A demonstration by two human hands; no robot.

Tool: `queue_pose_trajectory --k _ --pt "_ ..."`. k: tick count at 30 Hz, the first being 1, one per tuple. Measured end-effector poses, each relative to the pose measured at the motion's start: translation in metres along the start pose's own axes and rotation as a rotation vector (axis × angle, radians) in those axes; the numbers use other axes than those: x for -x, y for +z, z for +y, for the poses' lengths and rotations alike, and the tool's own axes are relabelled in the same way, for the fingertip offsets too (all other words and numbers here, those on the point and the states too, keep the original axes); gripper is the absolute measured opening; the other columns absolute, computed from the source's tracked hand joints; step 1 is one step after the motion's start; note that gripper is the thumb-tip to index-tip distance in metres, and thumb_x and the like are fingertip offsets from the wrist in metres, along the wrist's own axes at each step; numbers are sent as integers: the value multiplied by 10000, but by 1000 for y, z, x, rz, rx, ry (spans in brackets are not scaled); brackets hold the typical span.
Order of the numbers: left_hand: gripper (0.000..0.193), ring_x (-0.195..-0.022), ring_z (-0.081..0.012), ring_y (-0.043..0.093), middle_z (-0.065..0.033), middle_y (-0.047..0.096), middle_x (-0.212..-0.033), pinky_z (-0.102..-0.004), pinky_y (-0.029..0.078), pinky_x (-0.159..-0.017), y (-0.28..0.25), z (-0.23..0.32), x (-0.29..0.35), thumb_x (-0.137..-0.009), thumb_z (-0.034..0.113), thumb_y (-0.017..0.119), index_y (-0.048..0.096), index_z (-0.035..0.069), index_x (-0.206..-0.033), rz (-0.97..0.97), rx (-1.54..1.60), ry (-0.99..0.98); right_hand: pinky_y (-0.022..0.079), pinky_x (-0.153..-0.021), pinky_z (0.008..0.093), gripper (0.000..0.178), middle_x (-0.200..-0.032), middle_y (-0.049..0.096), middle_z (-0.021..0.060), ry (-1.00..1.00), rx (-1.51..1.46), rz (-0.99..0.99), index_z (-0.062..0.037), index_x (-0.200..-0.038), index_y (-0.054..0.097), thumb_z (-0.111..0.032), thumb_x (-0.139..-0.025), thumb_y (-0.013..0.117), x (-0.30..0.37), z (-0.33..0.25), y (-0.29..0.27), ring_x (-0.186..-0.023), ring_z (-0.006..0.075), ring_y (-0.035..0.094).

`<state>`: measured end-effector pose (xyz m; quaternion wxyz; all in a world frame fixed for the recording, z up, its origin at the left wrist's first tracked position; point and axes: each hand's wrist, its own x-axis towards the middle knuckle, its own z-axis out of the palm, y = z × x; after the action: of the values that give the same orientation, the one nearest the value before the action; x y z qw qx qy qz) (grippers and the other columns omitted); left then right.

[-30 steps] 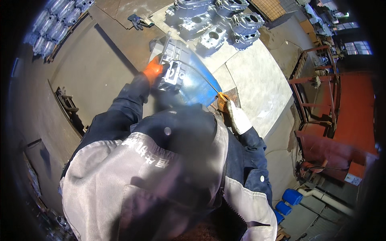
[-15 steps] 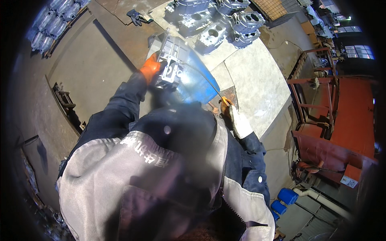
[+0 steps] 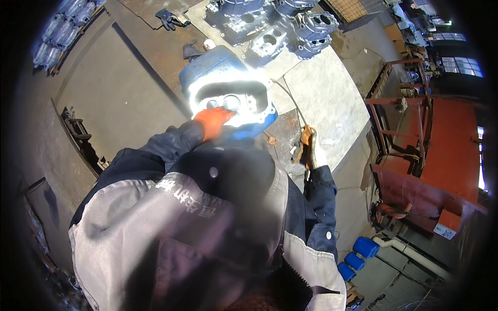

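Note:
A metal casting housing [image 3: 266, 97], glaring with bright light, lies with its hollow side up on a blue block-like support [image 3: 213, 62]. Round bores show inside the cavity. My left hand [image 3: 211, 123], in an orange glove, is closed on the near left rim of the housing. Off to the right, my right hand [image 3: 307, 141], in an orange-and-pale glove, grips a long thin rod-like tool [image 3: 291, 96]. The slightly curved rod reaches up and left, its far end by the housing's right side. Glare hides whether that end touches the metal.
Several grey castings [image 3: 267, 41] stand at the far side on pale floor sheets [image 3: 332, 88]. A dark glove [image 3: 167, 19] lies at the far left. To the right rises a red metal frame [image 3: 404, 103], with blue containers [image 3: 365, 247] nearer.
The housing has been turned so its open cavity faces up. My left hand has shifted nearer and right along it. My right hand has moved slightly right and nearer with the rod-like tool.

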<state>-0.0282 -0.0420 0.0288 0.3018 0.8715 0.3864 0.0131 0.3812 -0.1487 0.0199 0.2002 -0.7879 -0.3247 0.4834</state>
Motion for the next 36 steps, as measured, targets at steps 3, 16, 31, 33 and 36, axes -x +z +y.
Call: queue_pose_trajectory --k 3,16,31,33,36 --pt "534 -1072 -358 545 -161 590 -1168 -459 468 -874 1 1 3 -761 123 633 500 119 -1278 26 42 4 427 -546 309 606 -779 582 83 83 -279 56 -108 -1219 518 -619 -947 338 77 4 -5 -620 188 539" --pt "424 -993 -338 629 -182 666 -1026 -423 480 -875 0 -17 -30 -756 323 644 649 124 -1130 145 231 -149 300 -525 273 674 -658 482 -2 172 -55 -76 -83 -1001 659 -689 -904 380 172 13 -3 -602 96 436" --pt "421 -640 -235 469 -114 518 -655 -417 396 -601 57 -10 268 -732 408 738 530 48 -798 960 602 -882 345 -616 272 627 -775 514 11 -212 260 -739 -90 -1105 597 -654 -913 404 61 -90 167 -699 115 474" --pt "416 -646 -251 473 -122 517 -660 -419 401 -609 71 2 319 -739 396 734 525 41 -793 1047 644 -1005 351 -628 272 622 -790 519 12 -255 323 -824 -91 -1119 588 -649 -914 407 66 -109 200 -712 118 479" --pt "368 -736 -349 568 -195 602 -780 -451 438 -667 96 34 392 -788 372 697 598 33 -890 1282 678 -1111 360 -646 271 616 -814 525 15 -312 411 -939 -92 -1140 576 -642 -916 412 81 -134 246 -731 122 486"
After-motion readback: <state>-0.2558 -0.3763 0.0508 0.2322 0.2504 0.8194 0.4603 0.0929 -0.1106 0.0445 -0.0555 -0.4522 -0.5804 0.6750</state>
